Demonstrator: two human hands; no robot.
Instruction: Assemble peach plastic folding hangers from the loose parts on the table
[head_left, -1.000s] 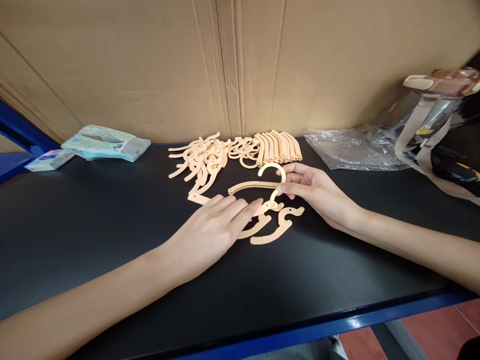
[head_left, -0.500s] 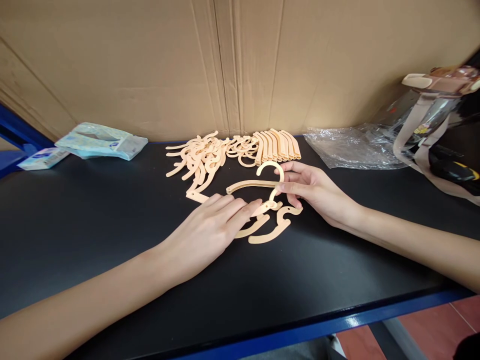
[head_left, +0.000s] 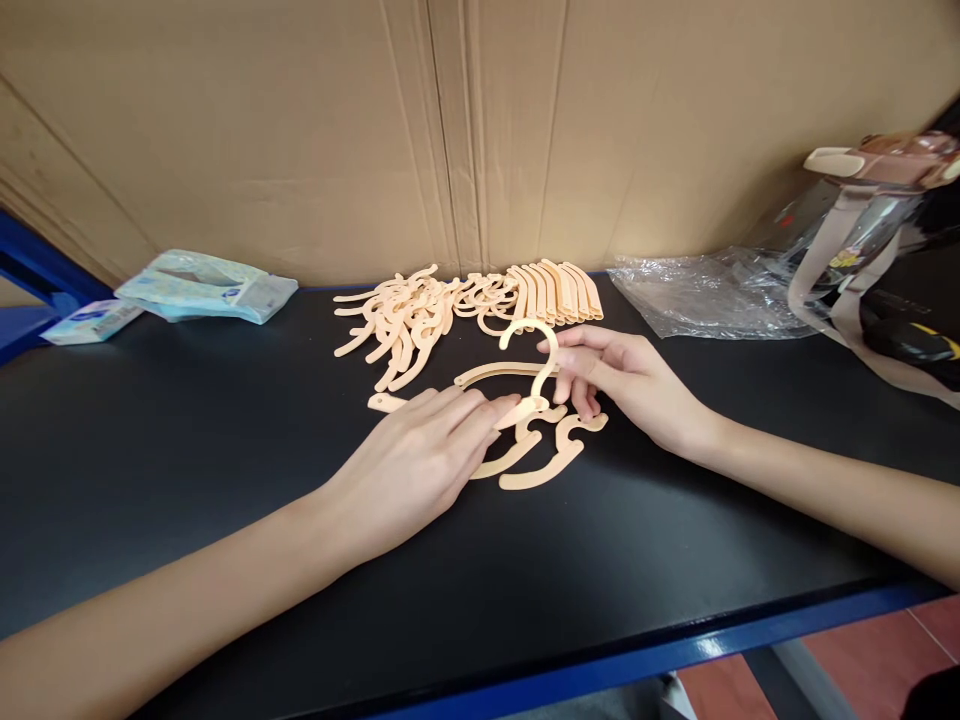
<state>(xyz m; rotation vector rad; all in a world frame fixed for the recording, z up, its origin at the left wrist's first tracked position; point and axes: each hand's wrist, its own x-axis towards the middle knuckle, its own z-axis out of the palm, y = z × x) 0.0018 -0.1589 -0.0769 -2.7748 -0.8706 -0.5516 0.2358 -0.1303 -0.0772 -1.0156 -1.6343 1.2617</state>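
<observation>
My left hand [head_left: 427,450] is closed on a long peach plastic arm piece [head_left: 386,402], whose far end sticks out on the left. In my right hand [head_left: 615,375], thumb and fingers pinch a peach hook [head_left: 553,350]. The hook's lower end meets the right end of the arm piece; how they join is too small to tell. Just behind lies a curved grooved bar [head_left: 502,369], its right end by my right fingers. Two short curved pieces, one on the right [head_left: 544,472] and one partly under my left hand [head_left: 510,458], rest on the black table [head_left: 660,600].
At the back lie a pile of curved pieces [head_left: 409,320], several hooks [head_left: 487,292] and a row of bars [head_left: 555,290]. Tissue packs [head_left: 202,290] are at the left, clear plastic wrap [head_left: 705,295] and a strapped bottle [head_left: 877,200] at the right. Cardboard [head_left: 300,130] stands behind.
The hook has shifted slightly left and tilted in my right hand. The arm piece in my left hand has turned a little, and its left end has moved slightly.
</observation>
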